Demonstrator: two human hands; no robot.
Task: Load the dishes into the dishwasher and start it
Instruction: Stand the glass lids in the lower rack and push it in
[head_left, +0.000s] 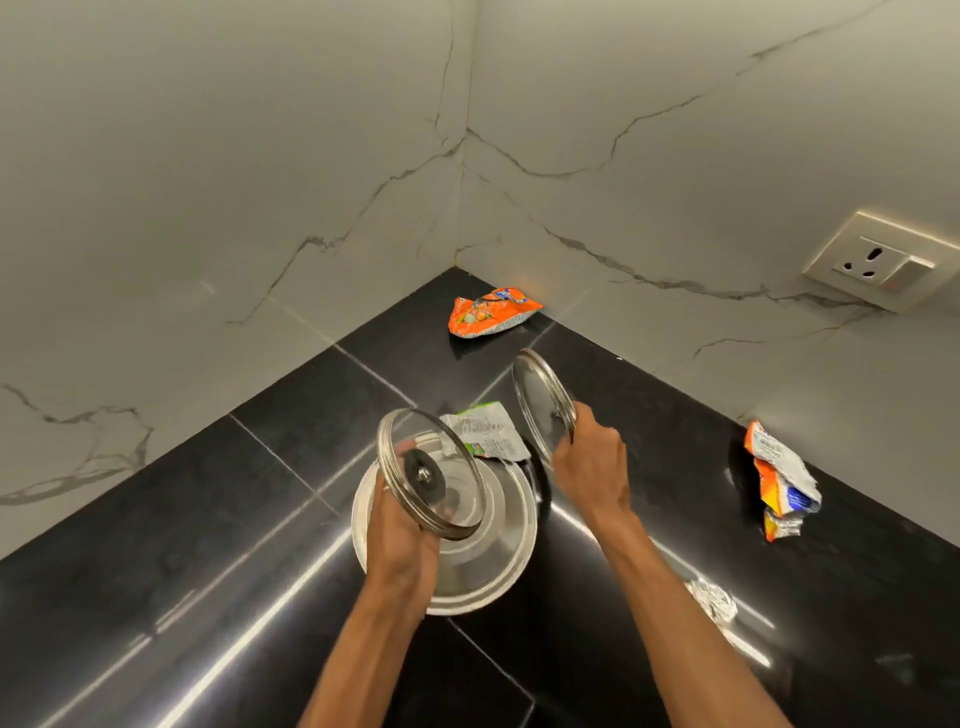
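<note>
Now both hands gripping, left hand (402, 545) glass lid (431, 475), right hand (589, 465) steel lid (543, 405), over steel plate (488, 571)

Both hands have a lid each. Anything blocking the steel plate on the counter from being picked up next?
Partly: the glass lid in the left hand hangs over the steel plate, and a green wrapper lies at its far edge. Both hands are full.

We're looking at a home kitchen corner: black stone surface (208, 545), marble-look walls (208, 182), wall socket (878, 260), steel plate (483, 566) sitting there.
</note>
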